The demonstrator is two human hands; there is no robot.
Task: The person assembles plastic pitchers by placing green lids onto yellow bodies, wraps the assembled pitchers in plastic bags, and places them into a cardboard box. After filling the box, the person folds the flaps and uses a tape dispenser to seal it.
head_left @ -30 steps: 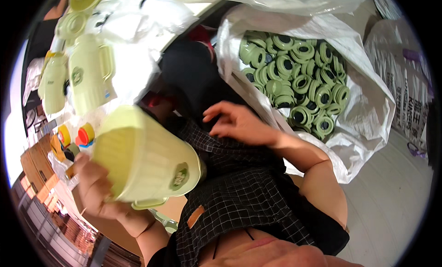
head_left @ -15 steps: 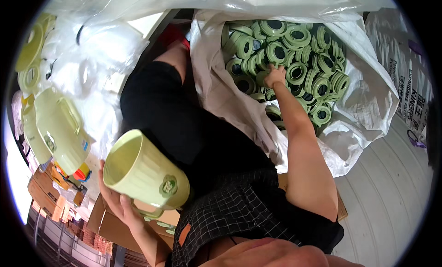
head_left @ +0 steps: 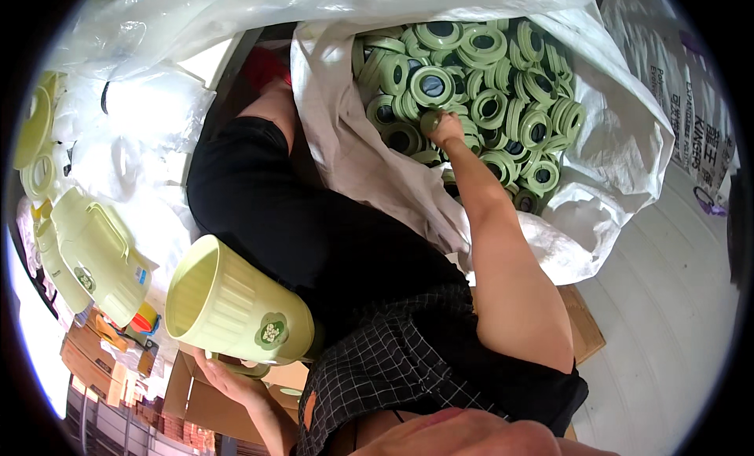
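Rings (head_left: pixel 515 120) in sack (head_left: pixel 620 153) at right, jugs (head_left: pixel 102 260) far left, container (head_left: pixel 236 299) between

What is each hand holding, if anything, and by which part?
The left hand supports the pale green jug beside its handle; finger closure is unclear. The right hand touches a green piece in the sack; gripping cannot be confirmed.

Smooth semi-gloss plas. jug (head_left: pixel 236 307), similar plas. rings (head_left: pixel 478 102), creased matt sack (head_left: pixel 338 118), v. glossy film (head_left: pixel 314 2), cloth apron (head_left: pixel 377 377)
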